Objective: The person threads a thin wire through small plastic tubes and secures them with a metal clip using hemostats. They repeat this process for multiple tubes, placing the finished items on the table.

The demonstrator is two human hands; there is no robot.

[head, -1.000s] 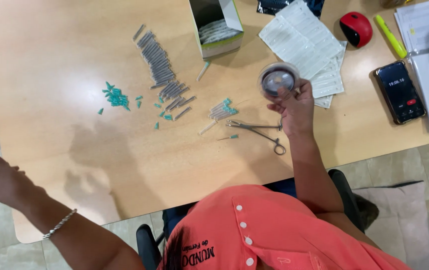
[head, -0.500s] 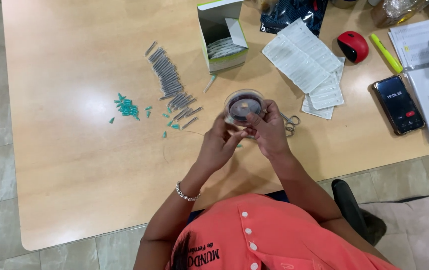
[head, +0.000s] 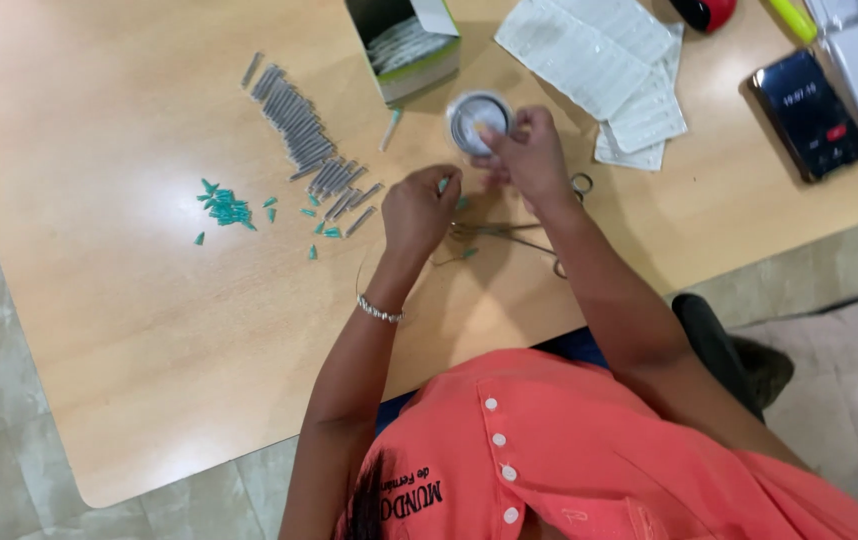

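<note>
Nearest the person, a pair of scissors (head: 509, 240) lies flat on the wooden table (head: 99, 300), just below both hands. The left hand (head: 419, 210) is curled, fingertips pinched together near a small teal piece; whether it grips anything cannot be told. The right hand (head: 529, 155) is closed on the lower right edge of a small round tin (head: 477, 118), which sits over the table a little beyond the left hand. The tin is shallow, grey-rimmed and pale inside; its contents are blurred and cannot be made out.

To the left lie scattered teal caps (head: 224, 205) and a slanting row of grey tubes (head: 304, 140).

Farther off, an open cardboard box (head: 409, 45) holds pale packets. Beside it to the right rest white paper sheets (head: 599, 70), then a dark phone (head: 809, 115) near the table's right edge.
</note>
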